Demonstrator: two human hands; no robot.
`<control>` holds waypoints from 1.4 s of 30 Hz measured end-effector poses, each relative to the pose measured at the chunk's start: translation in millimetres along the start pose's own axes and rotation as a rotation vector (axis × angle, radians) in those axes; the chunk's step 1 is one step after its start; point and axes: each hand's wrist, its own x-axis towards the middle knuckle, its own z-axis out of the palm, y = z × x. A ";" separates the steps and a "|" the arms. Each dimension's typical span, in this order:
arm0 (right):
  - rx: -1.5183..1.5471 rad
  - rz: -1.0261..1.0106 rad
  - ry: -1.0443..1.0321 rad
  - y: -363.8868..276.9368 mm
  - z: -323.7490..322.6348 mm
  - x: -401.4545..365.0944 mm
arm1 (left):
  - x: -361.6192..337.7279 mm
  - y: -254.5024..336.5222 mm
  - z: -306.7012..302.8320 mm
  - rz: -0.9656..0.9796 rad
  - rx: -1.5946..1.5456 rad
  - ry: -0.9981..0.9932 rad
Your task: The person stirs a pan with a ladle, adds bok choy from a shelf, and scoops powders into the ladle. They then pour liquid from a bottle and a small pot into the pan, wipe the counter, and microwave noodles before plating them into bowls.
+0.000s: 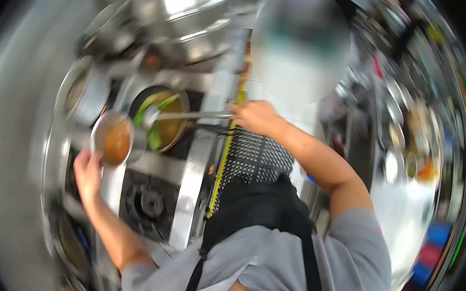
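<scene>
My left hand (87,172) holds a small metal bowl (112,140) of brown sauce from below, just left of the stove. My right hand (253,115) grips the long handle of a metal ladle (191,115). The ladle's cup (150,117) rests at the near rim of a round pot (169,122), which holds brownish liquid and something green. The bowl sits close beside the ladle cup; whether they touch is lost in the blur.
An unlit gas burner (150,202) lies below the pot on the steel stove top (191,180). A large shiny metal wok (189,8) is at the top. Another person (300,46) stands beyond my right hand. A perforated floor mat (257,158) lies underfoot.
</scene>
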 end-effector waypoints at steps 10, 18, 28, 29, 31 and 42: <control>0.395 0.437 0.472 26.0 0.4 -317.8 | -27.0 175.7 256.4 0.480 -0.053 -0.823; 0.230 1.512 0.842 -72.4 4.3 -575.8 | -183.3 352.3 552.9 1.063 -0.147 -1.344; 0.140 2.253 1.484 -221.0 103.3 -565.9 | -494.9 503.0 802.0 1.042 -0.092 -1.852; 0.050 2.302 1.500 -227.8 101.0 -564.1 | -516.3 509.4 812.6 1.083 -0.037 -1.856; -0.165 2.384 1.396 -231.1 86.8 -574.5 | -550.0 514.3 844.6 1.002 -0.038 -1.942; -0.511 2.436 0.885 -175.5 97.3 -695.8 | -584.5 492.1 948.1 1.558 0.439 -1.468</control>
